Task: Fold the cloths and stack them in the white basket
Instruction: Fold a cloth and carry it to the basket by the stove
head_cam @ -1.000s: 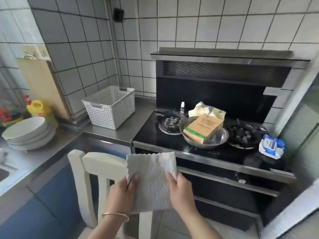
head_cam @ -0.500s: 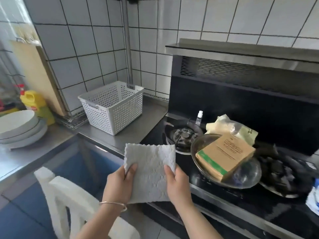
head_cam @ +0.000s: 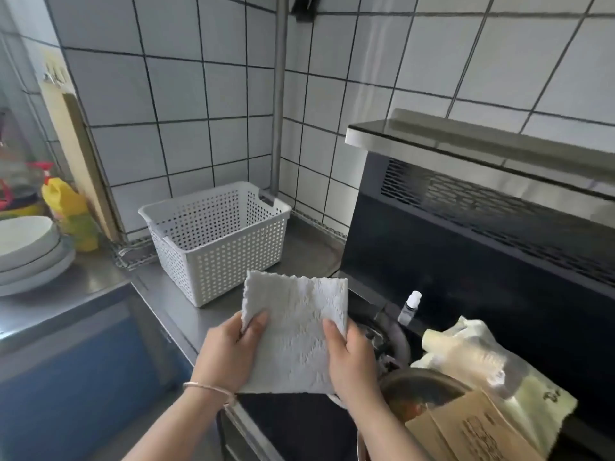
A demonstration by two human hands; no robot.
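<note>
Your left hand (head_cam: 229, 354) pinches the left edge of a folded cloth (head_cam: 294, 334), thumb on the front face and fingers behind. Your right hand (head_cam: 351, 359) pinches the right edge the same way. The cloth is pale grey-white, roughly square, with a nubbly embossed texture and a scalloped top edge; you hold it upright in the air, over the front edge of the bench (head_cam: 186, 314), clear of any surface. A thin metal bangle (head_cam: 208, 389) circles your left wrist.

The white basket (head_cam: 216, 241) stands on the brushed-steel bench just beyond the cloth, in the tiled corner. It is rectangular, rigid plastic, perforated with small holes on all walls; no cloth shows inside it.

To the right, a black glass hob (head_cam: 299, 424) carries a round metal bowl (head_cam: 422, 387) holding a brown cardboard box (head_cam: 466, 430), with a crumpled pale yellow bag (head_cam: 479, 357) beside it and a small white-capped bottle (head_cam: 410, 307) near the burner. Stacked white bowls (head_cam: 30, 251) and a yellow plastic bottle (head_cam: 71, 211) sit at the left.
</note>
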